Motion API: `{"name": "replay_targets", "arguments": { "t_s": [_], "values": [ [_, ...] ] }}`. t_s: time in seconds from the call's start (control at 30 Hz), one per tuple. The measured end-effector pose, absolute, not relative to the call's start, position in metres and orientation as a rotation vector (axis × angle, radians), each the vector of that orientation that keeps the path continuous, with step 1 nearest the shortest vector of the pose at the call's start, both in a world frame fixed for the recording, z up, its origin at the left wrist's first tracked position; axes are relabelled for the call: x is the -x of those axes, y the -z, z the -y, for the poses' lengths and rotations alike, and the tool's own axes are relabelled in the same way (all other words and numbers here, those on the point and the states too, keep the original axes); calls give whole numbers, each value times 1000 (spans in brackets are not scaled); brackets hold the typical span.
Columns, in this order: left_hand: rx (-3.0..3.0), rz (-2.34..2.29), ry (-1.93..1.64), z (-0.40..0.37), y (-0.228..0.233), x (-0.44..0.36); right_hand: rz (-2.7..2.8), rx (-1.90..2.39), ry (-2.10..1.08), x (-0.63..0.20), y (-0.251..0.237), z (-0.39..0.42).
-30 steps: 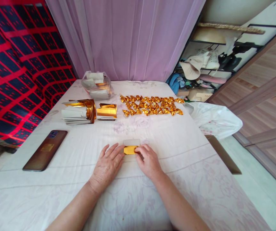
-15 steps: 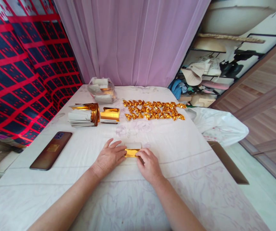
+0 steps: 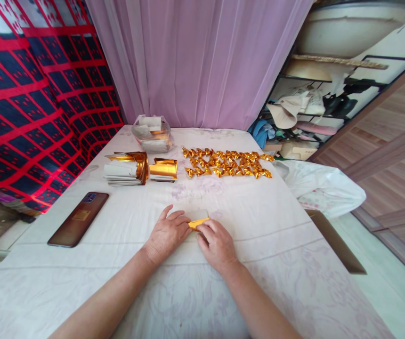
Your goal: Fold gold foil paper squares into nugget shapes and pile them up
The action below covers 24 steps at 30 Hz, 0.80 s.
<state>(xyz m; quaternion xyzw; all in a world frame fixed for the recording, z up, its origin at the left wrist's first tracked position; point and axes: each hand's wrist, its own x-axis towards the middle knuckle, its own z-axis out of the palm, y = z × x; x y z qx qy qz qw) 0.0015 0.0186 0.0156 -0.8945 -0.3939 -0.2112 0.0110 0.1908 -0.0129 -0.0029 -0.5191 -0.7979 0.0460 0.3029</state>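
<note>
A sheet of gold foil paper point(image 3: 197, 223) with a pale back lies folded over on the table between my hands. At its left end, my left hand point(image 3: 167, 235) holds the fold with the thumb-side fingers, its outer fingers spread. My right hand point(image 3: 220, 242) pinches the right end with bent fingers. The fingertips hide both ends of the fold. Beyond my hands, folded gold foil pieces point(image 3: 226, 162) lie in rows. To their left stand a small stack of foil sheets point(image 3: 163, 168) and a larger stack point(image 3: 126, 169).
A clear plastic bag point(image 3: 152, 134) of more sheets sits at the back of the cloth-covered table point(image 3: 146, 301). On the left lies a brown phone point(image 3: 78, 219). A white plastic bag point(image 3: 326, 186) and a shelf rack point(image 3: 311, 101) are off the right edge.
The gold strip between my hands has become narrower and slanted as its fold shifts. My right fingers have curled in slightly. The whole view has moved a little.
</note>
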Motion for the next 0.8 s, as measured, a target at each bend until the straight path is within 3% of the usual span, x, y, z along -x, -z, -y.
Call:
{"name": "replay_targets", "arguments": {
  "t_s": [0.8],
  "values": [
    [2900, 1383, 800, -1, -11, -6, 2138, 1350, -238, -206, -4, 26]
  ]
}}
